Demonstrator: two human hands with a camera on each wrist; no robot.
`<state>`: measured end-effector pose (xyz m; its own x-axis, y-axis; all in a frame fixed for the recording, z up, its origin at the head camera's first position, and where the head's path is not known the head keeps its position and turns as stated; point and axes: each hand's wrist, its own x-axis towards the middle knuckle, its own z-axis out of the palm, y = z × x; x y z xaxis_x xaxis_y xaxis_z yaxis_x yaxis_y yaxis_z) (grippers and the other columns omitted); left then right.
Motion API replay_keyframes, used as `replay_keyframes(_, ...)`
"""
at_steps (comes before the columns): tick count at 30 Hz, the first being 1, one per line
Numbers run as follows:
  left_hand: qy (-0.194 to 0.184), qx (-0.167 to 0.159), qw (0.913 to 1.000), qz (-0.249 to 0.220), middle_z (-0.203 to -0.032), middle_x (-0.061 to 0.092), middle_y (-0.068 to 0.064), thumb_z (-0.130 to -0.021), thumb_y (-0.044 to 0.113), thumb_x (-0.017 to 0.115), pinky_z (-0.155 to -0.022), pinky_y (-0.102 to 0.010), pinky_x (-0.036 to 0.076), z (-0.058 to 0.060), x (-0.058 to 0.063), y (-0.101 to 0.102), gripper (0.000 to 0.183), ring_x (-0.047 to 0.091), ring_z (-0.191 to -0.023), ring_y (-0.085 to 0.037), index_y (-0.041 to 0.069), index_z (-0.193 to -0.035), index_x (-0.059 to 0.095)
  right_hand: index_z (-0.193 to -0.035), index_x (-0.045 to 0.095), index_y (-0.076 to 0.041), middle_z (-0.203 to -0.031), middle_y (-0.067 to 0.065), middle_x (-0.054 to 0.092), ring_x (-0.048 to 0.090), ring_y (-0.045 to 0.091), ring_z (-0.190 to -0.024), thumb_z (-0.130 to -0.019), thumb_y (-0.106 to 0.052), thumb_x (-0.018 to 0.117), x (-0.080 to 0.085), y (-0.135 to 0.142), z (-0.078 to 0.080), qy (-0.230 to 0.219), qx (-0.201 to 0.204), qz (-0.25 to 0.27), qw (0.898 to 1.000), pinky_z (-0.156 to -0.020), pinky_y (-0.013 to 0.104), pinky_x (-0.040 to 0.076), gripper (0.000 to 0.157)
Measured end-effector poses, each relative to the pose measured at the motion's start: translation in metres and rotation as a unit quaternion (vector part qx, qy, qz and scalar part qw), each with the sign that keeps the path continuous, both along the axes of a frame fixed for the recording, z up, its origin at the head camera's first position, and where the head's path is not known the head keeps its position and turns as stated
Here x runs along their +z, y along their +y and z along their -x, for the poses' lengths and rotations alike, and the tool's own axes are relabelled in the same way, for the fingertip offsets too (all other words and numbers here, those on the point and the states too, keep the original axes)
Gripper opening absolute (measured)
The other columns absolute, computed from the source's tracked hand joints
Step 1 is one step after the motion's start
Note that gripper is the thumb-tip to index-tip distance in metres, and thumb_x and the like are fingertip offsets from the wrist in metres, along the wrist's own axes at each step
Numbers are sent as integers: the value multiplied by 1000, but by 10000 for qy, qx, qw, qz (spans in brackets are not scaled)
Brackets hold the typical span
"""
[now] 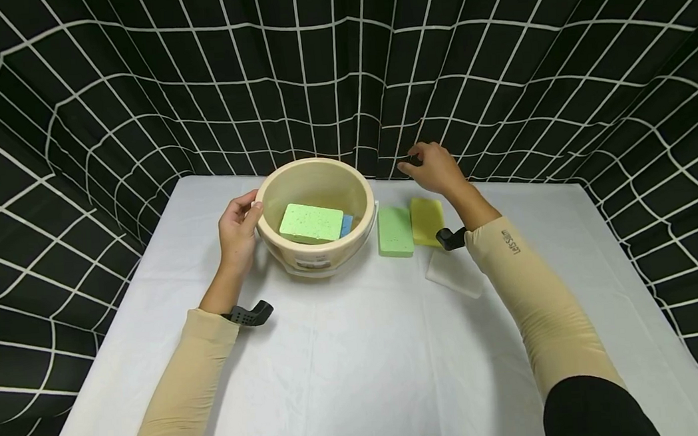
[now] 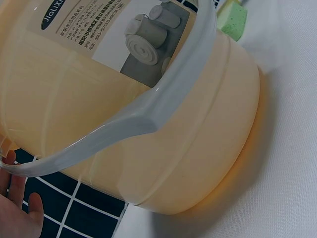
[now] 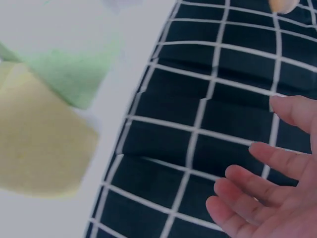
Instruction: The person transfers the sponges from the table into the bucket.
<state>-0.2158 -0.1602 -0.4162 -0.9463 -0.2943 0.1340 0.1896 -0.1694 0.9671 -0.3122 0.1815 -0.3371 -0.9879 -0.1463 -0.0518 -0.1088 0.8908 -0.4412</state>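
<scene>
A cream plastic bucket (image 1: 280, 175) stands upright toward the back of the table. My left hand (image 1: 238, 231) holds its left rim, thumb on the edge and fingers along the outer wall. Inside lie a light green sponge (image 1: 310, 223) and a blue sponge (image 1: 346, 226), which is partly covered. My right hand (image 1: 437, 168) hovers beyond the sponges on the table, holding nothing, its fingers loosely bent and spread. Beneath that arm are another light green sponge (image 1: 394, 232), a yellow sponge (image 1: 426, 221) and a white sponge (image 1: 454, 275).
A white cloth covers the table (image 1: 358, 371). Black curtains (image 1: 316, 66) with a white grid hang behind and at both sides. The bucket's pale handle (image 2: 138, 116) is lowered along its front and right side.
</scene>
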Motion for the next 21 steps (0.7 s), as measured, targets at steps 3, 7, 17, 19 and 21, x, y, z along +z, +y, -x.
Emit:
replay_keyframes(3,-20,-8,10000,13,-117,59,1,-95,3,56,-89,-12,55,0,0,0,34,57,-108,-9,-10,-126,52,-138,48,0,-138,25,49,45,40,-129,-97,-39,56,-11,6,2,-126,-133,-100,9998,-108,57,42,57)
replay_keyframes(7,-41,3,10000,17,-117,59,1,-95,3,56,-89,-12,56,0,0,0,34,57,-108,-9,-9,-126,53,-139,46,2,-143,27,44,41,43,-133,-96,-41,55,-26,13,5,-369,-288,-201,9987,-112,57,39,61)
replay_keyframes(17,-15,-20,10000,-45,-114,59,4,-95,2,56,-89,-12,56,0,0,1,34,58,-107,-9,-10,-126,52,-141,43,3,-145,31,38,40,46,-132,-96,-43,53,-55,21,9,-725,-620,-522,9941,-111,58,40,66)
replay_keyframes(19,-14,-4,10000,-34,-113,60,4,-95,3,57,-88,-12,56,0,-1,1,33,58,-105,-9,-10,-126,53,-142,41,3,-146,31,37,40,45,-132,-96,-45,53,-58,20,9,-849,-731,-580,9920,-110,58,41,68)
replay_keyframes(21,-6,15,10000,-39,-112,60,4,-95,3,57,-87,-11,56,0,-1,1,33,58,-105,-9,-9,-126,53,-144,39,3,-146,31,35,39,46,-132,-96,-47,52,-61,19,10,-995,-850,-668,9891,-109,59,42,71)
